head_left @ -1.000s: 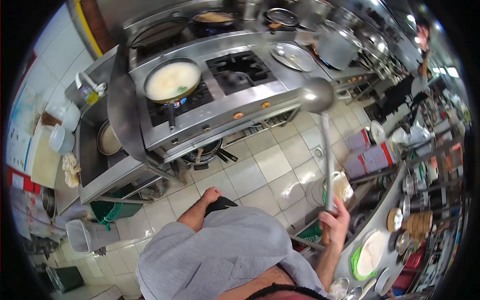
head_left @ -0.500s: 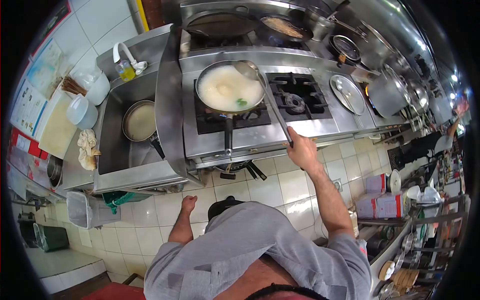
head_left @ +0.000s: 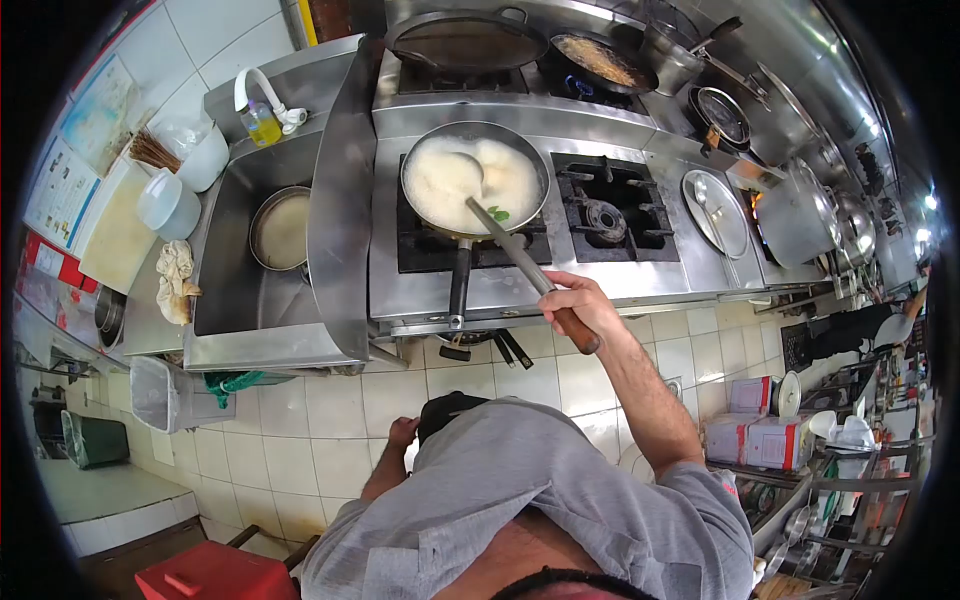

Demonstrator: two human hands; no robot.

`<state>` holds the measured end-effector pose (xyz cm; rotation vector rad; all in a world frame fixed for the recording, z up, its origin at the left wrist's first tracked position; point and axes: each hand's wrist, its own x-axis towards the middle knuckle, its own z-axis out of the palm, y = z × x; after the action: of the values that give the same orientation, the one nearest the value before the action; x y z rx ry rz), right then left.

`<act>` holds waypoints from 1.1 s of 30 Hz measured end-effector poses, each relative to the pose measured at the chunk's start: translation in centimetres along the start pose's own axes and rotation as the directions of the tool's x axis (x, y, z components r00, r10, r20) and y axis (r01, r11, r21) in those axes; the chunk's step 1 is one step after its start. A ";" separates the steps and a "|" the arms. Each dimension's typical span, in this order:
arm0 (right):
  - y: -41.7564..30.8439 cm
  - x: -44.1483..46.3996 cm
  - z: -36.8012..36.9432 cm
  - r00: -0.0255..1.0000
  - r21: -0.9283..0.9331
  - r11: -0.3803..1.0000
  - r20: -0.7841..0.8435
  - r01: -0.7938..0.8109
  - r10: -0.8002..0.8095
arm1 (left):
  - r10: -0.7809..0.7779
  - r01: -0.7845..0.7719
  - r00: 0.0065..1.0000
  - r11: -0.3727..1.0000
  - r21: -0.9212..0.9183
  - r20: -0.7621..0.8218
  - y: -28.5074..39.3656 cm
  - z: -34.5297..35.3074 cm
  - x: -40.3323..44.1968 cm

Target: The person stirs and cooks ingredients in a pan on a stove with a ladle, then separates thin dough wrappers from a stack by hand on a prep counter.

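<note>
My right hand [head_left: 583,305] is closed around the wooden handle of a long metal ladle [head_left: 520,252]. The ladle's bowl rests in white, foamy liquid [head_left: 512,170] inside a frying pan [head_left: 546,192], partly covered by the foam. A small green leaf [head_left: 497,214] floats near the pan's front edge. The pan sits on the front left burner, its black handle [head_left: 460,285] pointing toward me. My left hand [head_left: 404,432] hangs low by my side, away from the stove, its fingers curled with nothing visible in them.
Left of the stove, a sink [head_left: 240,290] holds another pan [head_left: 282,228] with pale liquid. Behind stand a wide dark pan [head_left: 465,42] and a pan of frying food [head_left: 600,60] over a blue flame. An oval metal plate [head_left: 715,215] and a large pot [head_left: 797,215] are on the right.
The ladle's bowl has gone from the pan's upper right rim down into the liquid, moving left. My right hand has shifted slightly, and my left hand has dropped closer to my body.
</note>
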<state>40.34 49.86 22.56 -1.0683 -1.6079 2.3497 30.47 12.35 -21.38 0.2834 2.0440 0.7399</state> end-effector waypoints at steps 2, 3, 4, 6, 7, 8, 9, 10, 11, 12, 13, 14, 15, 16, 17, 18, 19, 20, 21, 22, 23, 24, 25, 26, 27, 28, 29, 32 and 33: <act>0.1 -0.3 -0.4 1.000 0.007 1.000 0.022 -0.012 0.012 | 0.007 -0.017 0.993 0.996 -0.088 -0.114 0.1 0.9 1.6; 0.2 -0.4 -0.6 0.999 0.016 1.000 0.041 -0.019 0.019 | 0.579 -0.522 0.815 0.706 0.479 0.036 -1.3 0.0 3.5; 0.1 -0.7 -0.7 0.999 0.015 1.000 0.044 -0.022 0.021 | 0.447 -0.418 0.893 0.866 0.273 -0.051 -0.9 0.1 4.1; 0.1 -1.3 -0.7 0.999 0.038 0.999 0.046 -0.020 0.018 | 0.285 -0.283 0.953 0.958 0.041 -0.103 1.0 -0.4 4.6; 0.3 -1.5 -0.7 0.999 0.037 0.999 0.049 -0.022 0.020 | 0.145 -0.164 0.976 0.979 -0.118 -0.161 2.8 -0.8 3.8; 0.7 -1.6 -0.8 0.999 0.048 0.999 0.030 -0.020 0.019 | -0.005 -0.050 0.981 0.959 -0.278 -0.193 3.2 -0.8 3.5; 1.0 -1.7 -1.0 1.000 0.060 0.998 0.009 -0.017 0.017 | -0.007 -0.048 0.981 0.959 -0.278 -0.193 3.6 -1.0 3.2; 1.3 -1.7 -1.2 1.000 0.060 0.998 0.008 -0.018 0.018 | -0.002 -0.053 0.982 0.958 -0.283 -0.189 3.9 -1.2 2.9; 1.6 -1.6 -1.5 0.999 0.023 1.000 0.036 -0.011 0.010 | 0.004 -0.058 0.983 0.956 -0.288 -0.185 3.8 -1.2 3.1; 1.8 -1.6 -1.7 0.998 -0.014 1.000 0.064 -0.002 0.003 | 0.004 -0.058 0.983 0.956 -0.286 -0.184 3.6 -1.2 3.0; 1.8 -1.8 -1.6 0.998 -0.012 1.000 0.064 -0.002 0.003 | 0.005 -0.049 0.987 0.961 -0.272 -0.158 3.2 -1.1 2.8; 1.8 -2.0 -1.4 0.997 -0.077 0.996 0.069 0.038 -0.032 | 0.006 -0.040 0.991 0.965 -0.258 -0.132 2.9 -1.0 2.7; 1.8 -2.1 -1.3 0.995 -0.141 0.987 0.076 0.077 -0.067 | 0.006 -0.039 0.991 0.966 -0.256 -0.132 2.6 -1.0 2.6; 2.0 -2.0 -1.5 0.995 -0.140 0.987 0.076 0.076 -0.066 | -0.037 0.019 0.997 0.968 -0.249 -0.069 2.2 -1.0 2.5; 2.2 -1.9 -1.8 0.992 -0.232 0.966 0.075 0.114 -0.099 | -0.080 0.076 0.997 0.968 -0.238 -0.005 1.8 -0.9 2.5; 2.3 -1.9 -2.2 0.988 -0.323 0.934 0.077 0.150 -0.132 | -0.100 0.101 0.995 0.974 -0.205 0.013 0.8 -0.6 3.1; 2.2 -1.9 -2.5 0.988 -0.324 0.934 0.077 0.149 -0.132 | -0.101 0.102 0.995 0.973 -0.205 0.013 -0.4 -0.4 3.7; 2.0 -2.0 -2.8 0.985 -0.472 0.865 0.057 0.169 -0.161 | 0.063 -0.062 0.998 0.992 -0.109 0.010 -2.4 -0.1 4.8; 1.8 -2.1 -3.0 0.980 -0.610 0.772 0.043 0.178 -0.193 | 0.144 -0.143 0.989 0.988 -0.062 0.017 -3.0 0.1 5.1; 1.5 -2.3 -3.0 0.981 -0.611 0.771 0.044 0.178 -0.191 | 0.224 -0.224 0.974 0.975 -0.016 0.023 -3.5 0.1 5.3; 1.1 -2.8 -2.9 0.980 -0.719 0.680 0.008 0.144 -0.199 | 0.241 -0.241 0.971 0.970 -0.028 -0.004 -3.4 0.1 5.0; 0.8 -3.0 -2.9 0.977 -0.811 0.576 -0.026 0.103 -0.211 | 0.248 -0.248 0.969 0.968 -0.035 -0.018 -3.4 0.1 4.8; 0.6 -3.4 -2.8 0.978 -0.812 0.575 -0.024 0.103 -0.209 | 0.255 -0.256 0.966 0.966 -0.041 -0.033 -3.4 0.0 4.6; 0.5 -3.6 -2.7 0.963 -0.904 0.417 -0.023 0.095 -0.270 | 0.281 -0.279 0.958 0.959 0.051 -0.051 -3.0 0.0 4.5; 0.5 -3.8 -2.8 0.944 -0.966 0.246 -0.010 0.076 -0.330 | 0.294 -0.288 0.954 0.953 0.096 -0.059 -2.7 -0.1 4.4; 0.8 -3.9 -3.0 0.944 -0.967 0.243 -0.008 0.077 -0.329 | 0.308 -0.296 0.949 0.945 0.141 -0.067 -2.3 -0.1 4.3; 1.2 -4.0 -3.5 0.920 -0.978 0.192 0.005 0.087 -0.392 | 0.296 -0.285 0.951 0.951 0.122 -0.086 -2.1 -0.1 4.1; 1.0 -4.3 -4.7 0.885 -0.992 0.106 0.012 0.069 -0.465 | 0.244 -0.234 0.967 0.965 0.118 -0.075 -1.5 -0.3 3.9; 0.7 -4.4 -5.0 0.879 -0.996 0.074 0.003 0.044 -0.477 | 0.224 -0.215 0.973 0.968 0.126 -0.060 -1.3 -0.3 3.8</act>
<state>46.82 51.53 23.11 -0.9674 -2.8864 0.4233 28.20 12.91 -24.67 0.5657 2.1533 0.7726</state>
